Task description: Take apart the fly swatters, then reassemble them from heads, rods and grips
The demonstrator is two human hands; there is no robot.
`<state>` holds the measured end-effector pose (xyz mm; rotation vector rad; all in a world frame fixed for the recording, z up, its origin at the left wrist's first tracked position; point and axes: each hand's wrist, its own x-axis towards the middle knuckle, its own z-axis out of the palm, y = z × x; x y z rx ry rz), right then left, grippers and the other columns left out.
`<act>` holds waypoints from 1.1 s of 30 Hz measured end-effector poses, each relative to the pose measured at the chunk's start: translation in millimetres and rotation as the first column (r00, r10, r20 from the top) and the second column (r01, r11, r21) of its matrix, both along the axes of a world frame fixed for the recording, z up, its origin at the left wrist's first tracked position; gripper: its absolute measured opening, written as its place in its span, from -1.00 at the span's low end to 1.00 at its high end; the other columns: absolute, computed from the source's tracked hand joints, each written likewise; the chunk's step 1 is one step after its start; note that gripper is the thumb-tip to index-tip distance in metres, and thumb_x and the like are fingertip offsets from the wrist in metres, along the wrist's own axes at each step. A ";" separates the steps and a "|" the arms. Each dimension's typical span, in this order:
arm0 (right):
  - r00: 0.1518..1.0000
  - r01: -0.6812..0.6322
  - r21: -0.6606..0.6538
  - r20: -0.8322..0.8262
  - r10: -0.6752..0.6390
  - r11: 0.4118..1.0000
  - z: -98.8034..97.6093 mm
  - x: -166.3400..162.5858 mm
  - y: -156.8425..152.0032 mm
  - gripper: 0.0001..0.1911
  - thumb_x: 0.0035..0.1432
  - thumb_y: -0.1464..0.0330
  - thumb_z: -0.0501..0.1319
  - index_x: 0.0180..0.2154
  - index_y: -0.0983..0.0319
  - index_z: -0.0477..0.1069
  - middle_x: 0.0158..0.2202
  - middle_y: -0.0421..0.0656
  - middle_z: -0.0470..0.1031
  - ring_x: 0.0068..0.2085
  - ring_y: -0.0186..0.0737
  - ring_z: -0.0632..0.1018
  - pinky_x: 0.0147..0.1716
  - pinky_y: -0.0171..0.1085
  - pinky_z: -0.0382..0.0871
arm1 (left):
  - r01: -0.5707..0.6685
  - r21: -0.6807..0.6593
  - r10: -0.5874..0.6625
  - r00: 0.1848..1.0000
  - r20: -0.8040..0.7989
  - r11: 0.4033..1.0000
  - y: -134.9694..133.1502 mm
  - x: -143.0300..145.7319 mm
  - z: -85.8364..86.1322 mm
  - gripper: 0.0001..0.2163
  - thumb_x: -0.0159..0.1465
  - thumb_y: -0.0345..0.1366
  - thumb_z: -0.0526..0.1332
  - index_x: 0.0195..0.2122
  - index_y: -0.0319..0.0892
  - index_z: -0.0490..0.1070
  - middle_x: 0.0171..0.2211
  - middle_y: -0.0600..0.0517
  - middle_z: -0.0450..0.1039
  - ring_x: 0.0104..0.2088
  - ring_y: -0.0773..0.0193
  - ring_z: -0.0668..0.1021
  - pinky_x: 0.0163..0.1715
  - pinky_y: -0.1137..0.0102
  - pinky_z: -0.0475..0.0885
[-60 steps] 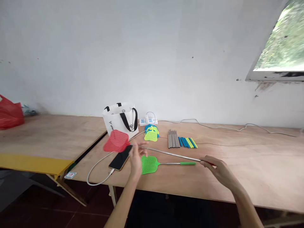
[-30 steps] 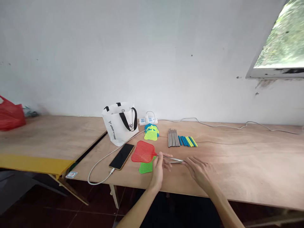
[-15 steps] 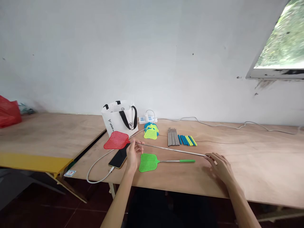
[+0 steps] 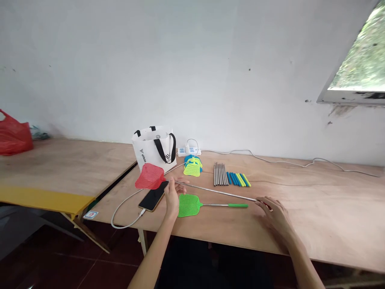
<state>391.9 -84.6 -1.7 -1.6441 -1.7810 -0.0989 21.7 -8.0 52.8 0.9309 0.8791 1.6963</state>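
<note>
A red fly swatter (image 4: 150, 176) with a long, drawn-out metal rod spans the gap between my hands, above the table. My left hand (image 4: 173, 194) pinches the rod close to the red head, some fingers spread. At the other end my right hand (image 4: 275, 212) is closed around the handle; a bit of red shows at its fingers. Below the rod lies a green fly swatter (image 4: 189, 205) with a short rod and green grip. Behind are a row of metal rods (image 4: 221, 174), several blue and yellow-green grips (image 4: 239, 179), and stacked yellow-green and blue swatter heads (image 4: 192, 168).
A phone (image 4: 152, 197) on a white charging cable lies at left, beside a white bag (image 4: 155, 148) with black handles. A power strip (image 4: 189, 151) sits by the wall. Another table (image 4: 60, 164) with a red plastic bag (image 4: 14, 134) stands across a narrow gap.
The view has shifted slightly. My right hand has moved a little left and down along with the handle end, and the red head is tilted a bit differently. Both hands keep their hold.
</note>
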 end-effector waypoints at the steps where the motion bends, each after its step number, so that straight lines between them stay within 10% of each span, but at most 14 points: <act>1: 1.000 -0.030 0.016 0.008 0.029 0.999 2.3 -11.1 0.3 -0.55 0.39 0.04 -0.01 -0.24 0.09 0.57 -0.22 -0.11 0.63 -0.24 -0.07 0.59 -0.20 -0.14 0.42 | 0.066 -0.005 -0.066 0.997 -0.042 0.998 -5.9 10.9 -2.4 -0.42 0.23 0.25 0.21 -0.21 -0.29 0.52 -0.38 -0.16 0.64 -0.63 0.35 0.49 -0.65 0.47 0.35; 8: 0.964 -0.252 0.027 0.101 0.248 0.967 7.6 -109.7 -2.7 -0.58 0.47 0.27 -0.08 -0.08 0.11 0.57 -0.20 -0.06 0.63 -0.25 -0.12 0.61 -0.24 -0.23 0.39 | 0.489 -0.143 -0.509 0.811 -0.290 0.860 -56.6 86.3 -40.1 -0.37 0.35 0.24 0.04 0.05 -0.24 0.52 -0.22 -0.16 0.64 -0.49 0.19 0.64 -0.66 0.45 0.44; 15: 0.931 -0.355 -0.105 -0.126 0.342 0.929 9.7 -126.7 -8.5 -0.63 0.49 0.20 -0.08 -0.16 0.11 0.47 -0.29 -0.17 0.62 -0.32 -0.20 0.61 -0.35 -0.31 0.38 | 0.429 -0.160 -0.458 0.829 -0.322 0.889 -52.3 83.3 -49.7 -0.39 0.36 0.23 0.03 -0.10 -0.27 0.55 -0.41 -0.09 0.60 -0.56 0.27 0.60 -0.62 0.48 0.47; 33: 0.951 -0.309 -0.171 -0.026 0.309 0.935 8.8 -127.2 -7.4 -0.67 0.50 0.16 -0.09 -0.19 0.12 0.36 -0.33 -0.18 0.62 -0.33 -0.13 0.63 -0.43 -0.33 0.24 | 0.441 -0.110 -0.442 0.784 -0.436 0.891 -51.7 82.6 -59.3 -0.56 0.37 0.15 0.10 -0.18 -0.17 0.43 -0.49 0.07 0.45 -0.55 0.31 0.54 -0.59 0.48 0.41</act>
